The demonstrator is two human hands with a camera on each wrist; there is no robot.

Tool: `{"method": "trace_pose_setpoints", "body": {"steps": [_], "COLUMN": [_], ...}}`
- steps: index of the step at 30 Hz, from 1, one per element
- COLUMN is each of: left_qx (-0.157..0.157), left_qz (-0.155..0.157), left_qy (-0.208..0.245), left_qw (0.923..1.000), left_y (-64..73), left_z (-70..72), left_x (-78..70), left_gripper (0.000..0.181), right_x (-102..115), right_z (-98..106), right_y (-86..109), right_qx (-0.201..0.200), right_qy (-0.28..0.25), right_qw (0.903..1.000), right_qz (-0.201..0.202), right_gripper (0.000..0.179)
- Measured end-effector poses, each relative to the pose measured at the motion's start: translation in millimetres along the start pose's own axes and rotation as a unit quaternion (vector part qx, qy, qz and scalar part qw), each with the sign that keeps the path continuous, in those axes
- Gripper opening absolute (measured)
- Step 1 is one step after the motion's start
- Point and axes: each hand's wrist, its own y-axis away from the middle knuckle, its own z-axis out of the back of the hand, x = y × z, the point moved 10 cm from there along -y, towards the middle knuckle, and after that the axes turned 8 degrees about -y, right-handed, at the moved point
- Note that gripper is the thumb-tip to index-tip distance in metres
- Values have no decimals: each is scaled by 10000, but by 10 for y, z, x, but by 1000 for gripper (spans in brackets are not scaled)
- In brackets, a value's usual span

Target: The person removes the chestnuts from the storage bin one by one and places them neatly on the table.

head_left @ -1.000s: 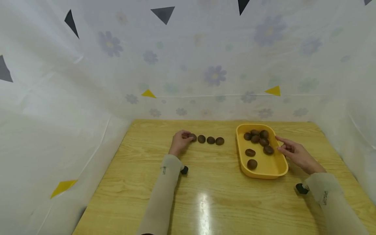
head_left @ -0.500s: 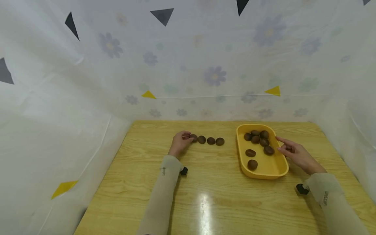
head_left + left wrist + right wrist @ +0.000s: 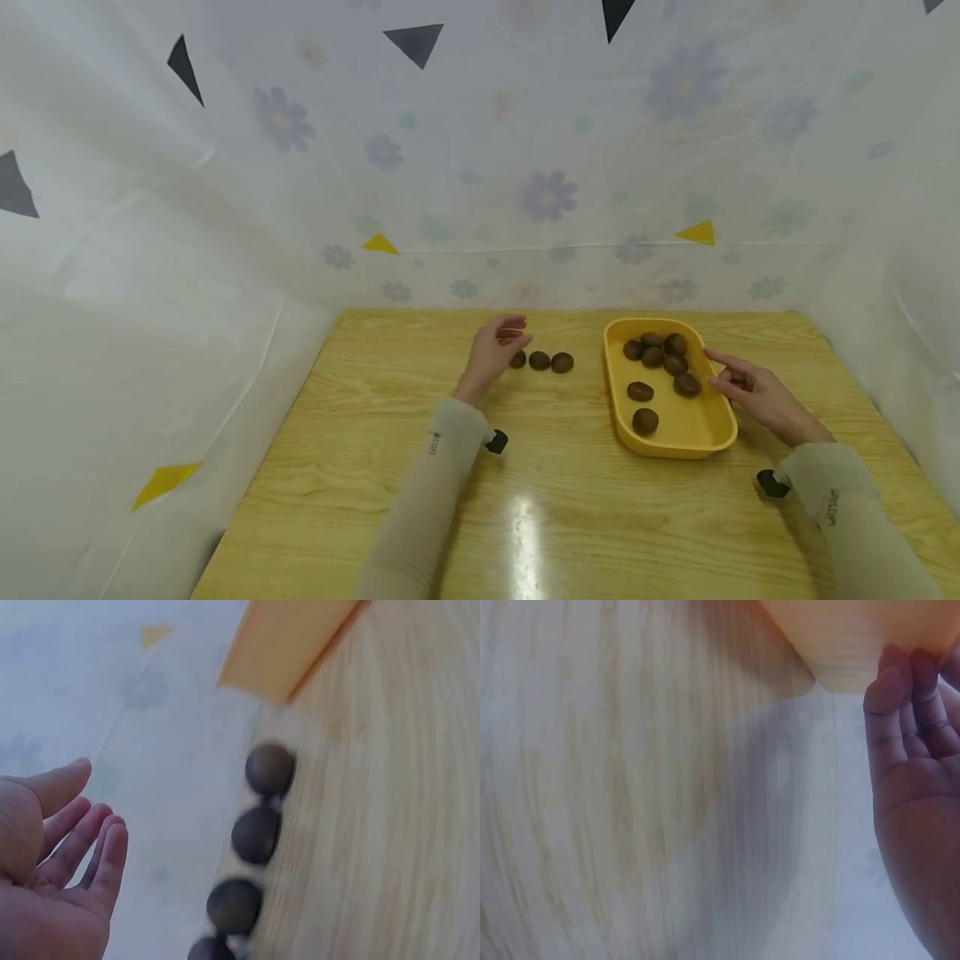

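Note:
A row of brown kiwis (image 3: 539, 361) lies on the table, with its left end hidden behind my left hand (image 3: 491, 354) in the head view. That hand is raised just above the row, fingers loosely bent and holding nothing; the left wrist view shows a gap between it and the kiwis (image 3: 256, 834). To the right stands a yellow plastic tray (image 3: 675, 452) with several more kiwis (image 3: 652, 357) in it. My right hand (image 3: 765, 400) rests its index finger and thumb against the tray's right rim. Its fingertips meet the outer wall in the right wrist view.
The wood-grain table (image 3: 360, 500) ends at a white flower-printed sheet (image 3: 465, 192) behind, with more sheeting at both sides. Inside the tray, most kiwis cluster at the far end, and two lie nearer the front.
My left hand has let go of the leftmost kiwi, lifted, and moved to the right over the row. My right hand and the tray have stayed in place.

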Motion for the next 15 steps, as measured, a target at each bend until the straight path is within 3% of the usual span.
{"method": "trace_pose_setpoints", "body": {"steps": [4, 9, 15], "left_qx": [760, 1641, 2212], "left_qz": [-230, -538, -1072], "left_qy": [182, 403, -172], "left_qw": [9967, 9842, 9692], "left_y": [76, 208, 316], "left_z": [-453, -1027, -1490], "left_x": [-255, -520, -716], "left_gripper": [40, 42, 40], "right_x": [10, 8, 3], "right_z": [-3, -9, -32], "right_y": [-2, -13, -35], "right_qx": [-9, 5, 16], "right_qy": [28, 12, -26], "right_qw": [10000, 10000, 10000], "right_qz": [18, 20, 2], "right_gripper": [61, 61, 61]}}
